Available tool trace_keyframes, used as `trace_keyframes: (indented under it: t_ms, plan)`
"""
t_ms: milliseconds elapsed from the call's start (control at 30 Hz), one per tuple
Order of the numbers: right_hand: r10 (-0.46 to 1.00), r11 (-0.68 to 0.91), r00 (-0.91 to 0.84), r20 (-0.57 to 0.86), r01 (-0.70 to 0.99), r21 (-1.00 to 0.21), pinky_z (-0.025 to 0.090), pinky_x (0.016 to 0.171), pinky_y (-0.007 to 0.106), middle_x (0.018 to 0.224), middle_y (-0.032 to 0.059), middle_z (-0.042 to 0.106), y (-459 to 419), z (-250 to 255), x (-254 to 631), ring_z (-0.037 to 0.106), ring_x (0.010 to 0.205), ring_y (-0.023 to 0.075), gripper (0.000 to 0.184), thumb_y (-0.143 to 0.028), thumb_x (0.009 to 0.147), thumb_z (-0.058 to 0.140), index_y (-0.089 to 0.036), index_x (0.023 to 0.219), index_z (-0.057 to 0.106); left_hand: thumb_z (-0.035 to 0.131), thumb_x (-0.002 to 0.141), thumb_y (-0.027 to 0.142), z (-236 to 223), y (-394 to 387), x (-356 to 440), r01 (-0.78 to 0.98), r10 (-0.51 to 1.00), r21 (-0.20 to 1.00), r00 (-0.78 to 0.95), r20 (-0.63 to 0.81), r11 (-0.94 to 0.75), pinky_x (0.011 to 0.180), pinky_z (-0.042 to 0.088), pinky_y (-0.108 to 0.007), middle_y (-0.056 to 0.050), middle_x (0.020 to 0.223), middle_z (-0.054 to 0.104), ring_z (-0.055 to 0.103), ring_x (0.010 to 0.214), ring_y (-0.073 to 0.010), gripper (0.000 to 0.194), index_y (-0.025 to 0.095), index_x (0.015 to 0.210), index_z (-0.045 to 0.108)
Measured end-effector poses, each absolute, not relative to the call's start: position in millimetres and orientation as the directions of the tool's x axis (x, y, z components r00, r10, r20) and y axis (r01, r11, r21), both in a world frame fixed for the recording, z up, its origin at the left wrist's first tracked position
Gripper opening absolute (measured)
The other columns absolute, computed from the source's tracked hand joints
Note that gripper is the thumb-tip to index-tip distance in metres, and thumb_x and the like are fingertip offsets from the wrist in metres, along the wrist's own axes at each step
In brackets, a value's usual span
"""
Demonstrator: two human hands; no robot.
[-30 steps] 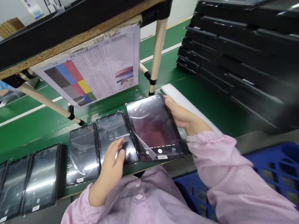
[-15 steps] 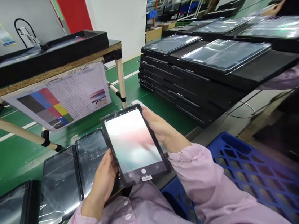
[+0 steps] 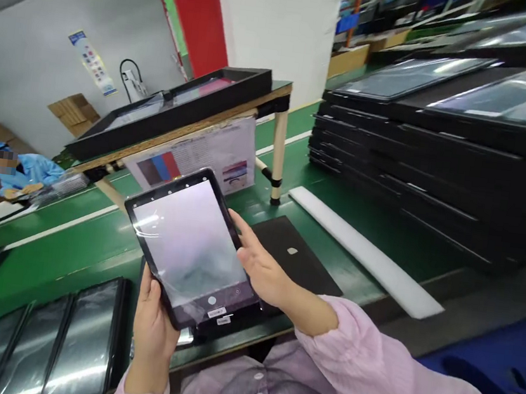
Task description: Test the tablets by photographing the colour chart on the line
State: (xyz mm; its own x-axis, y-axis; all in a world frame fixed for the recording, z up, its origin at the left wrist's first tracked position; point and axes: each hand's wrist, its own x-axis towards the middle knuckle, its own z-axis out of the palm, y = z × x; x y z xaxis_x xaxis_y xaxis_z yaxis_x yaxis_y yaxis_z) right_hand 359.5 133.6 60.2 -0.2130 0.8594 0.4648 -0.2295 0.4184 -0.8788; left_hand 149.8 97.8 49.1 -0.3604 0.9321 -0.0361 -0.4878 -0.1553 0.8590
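Note:
Between my two hands is a black-framed tablet (image 3: pixel 199 247), tilted, its lit screen showing a blurred pale camera picture with a round shutter button. My left hand (image 3: pixel 155 318) grips its lower left edge, fingers partly hidden behind it. On the right edge, my right hand (image 3: pixel 262 264) is closed with the thumb along the side. Beneath the tablet, part of another dark device with a small white label (image 3: pixel 223 320) shows. A flat black sheet (image 3: pixel 297 255) with a pale oval spot lies on the green bench just beyond my right hand.
Several film-wrapped tablets (image 3: pixel 85 335) lie at lower left. A raised stand (image 3: pixel 277 141) holds a black tray (image 3: pixel 182 110) behind. Stacked black trays (image 3: pixel 405 170) rise at right, near a white foam strip (image 3: pixel 366 251). A blue crate (image 3: pixel 497 360) is at lower right; a person in blue (image 3: pixel 39 169) sits far left.
My view has swung right to left, bringing the foam strip, black sheet and seated person into sight. Both hands still hold the tablet, now further left in view and over the bench.

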Motion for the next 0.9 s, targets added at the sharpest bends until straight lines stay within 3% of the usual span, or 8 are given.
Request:
trace_keyframes:
  t_ms: [200,267,367,467,567,767,900]
  plan:
    - [0.958,0.166,-0.143,0.249,-0.432,-0.887,0.052,0.104,0.046,0.141,0.0062,0.058,148,57,338,0.056,0.13,0.0263,0.072,-0.073,0.092,0.043,-0.03,0.149,0.04,0.075,0.08,0.043,34,104,149,-0.224,0.76,0.848,-0.588,0.275,-0.48,0.108,0.046,-0.04,-0.006,0.124,0.071,0.063,0.121,-0.0251,0.044,0.027,0.121,0.07]
    - [0.971,0.134,-0.117,0.209,-0.456,-0.88,0.052,0.104,0.046,0.136,0.0051,0.061,154,53,337,0.058,0.127,0.026,0.074,-0.077,0.086,0.05,-0.03,0.142,0.048,0.077,0.078,0.045,26,102,150,-0.056,0.729,0.843,-0.534,0.428,-0.535,0.111,0.043,-0.042,-0.011,0.135,0.064,0.057,0.129,-0.0294,0.06,0.023,0.132,0.063]
    - [0.987,0.07,-0.091,0.13,-0.484,-0.872,0.048,0.11,0.045,0.131,0.0052,0.065,160,45,337,0.056,0.129,0.0264,0.072,-0.079,0.077,0.061,-0.026,0.125,0.062,0.087,0.066,0.042,19,97,149,0.276,0.755,0.824,-0.333,0.565,-0.495,0.12,0.028,-0.047,-0.019,0.157,0.04,0.037,0.145,-0.0352,0.101,0.018,0.152,0.038]
    - [0.988,-0.041,-0.147,0.039,-0.502,-0.864,0.052,0.104,0.047,0.117,0.0085,0.071,160,38,339,0.059,0.125,0.0299,0.075,-0.083,0.069,0.064,-0.021,0.11,0.068,0.092,0.056,0.044,20,93,151,0.525,0.789,0.763,-0.248,0.562,-0.378,0.124,0.013,-0.051,-0.026,0.163,0.02,0.017,0.152,-0.0392,0.127,0.011,0.156,0.021]
    - [0.982,-0.054,-0.185,0.042,-0.483,-0.874,0.054,0.1,0.047,0.107,0.0096,0.073,159,34,342,0.062,0.122,0.0311,0.078,-0.088,0.068,0.059,-0.019,0.104,0.07,0.091,0.055,0.05,24,92,158,0.602,0.829,0.749,-0.245,0.502,-0.276,0.123,0.008,-0.057,-0.03,0.163,0.01,0.007,0.153,-0.0419,0.135,0.008,0.156,0.012]
    - [0.981,-0.021,-0.179,0.08,-0.502,-0.865,0.055,0.099,0.045,0.104,0.0075,0.074,162,24,346,0.061,0.122,0.0295,0.077,-0.085,0.071,0.059,-0.02,0.11,0.07,0.087,0.058,0.057,19,91,167,0.645,0.83,0.723,-0.245,0.501,-0.246,0.122,0.009,-0.06,-0.032,0.163,0.001,0.001,0.153,-0.0441,0.137,0.006,0.156,0.005]
    - [0.98,-0.024,-0.18,0.087,-0.537,-0.843,0.054,0.1,0.044,0.102,0.0057,0.074,164,18,347,0.063,0.12,0.0286,0.073,-0.083,0.071,0.062,-0.021,0.109,0.071,0.084,0.064,0.057,11,91,168,0.75,0.814,0.621,-0.202,0.544,-0.229,0.121,0.013,-0.063,-0.034,0.163,0.0,0.003,0.153,-0.0449,0.136,0.007,0.156,-0.003]
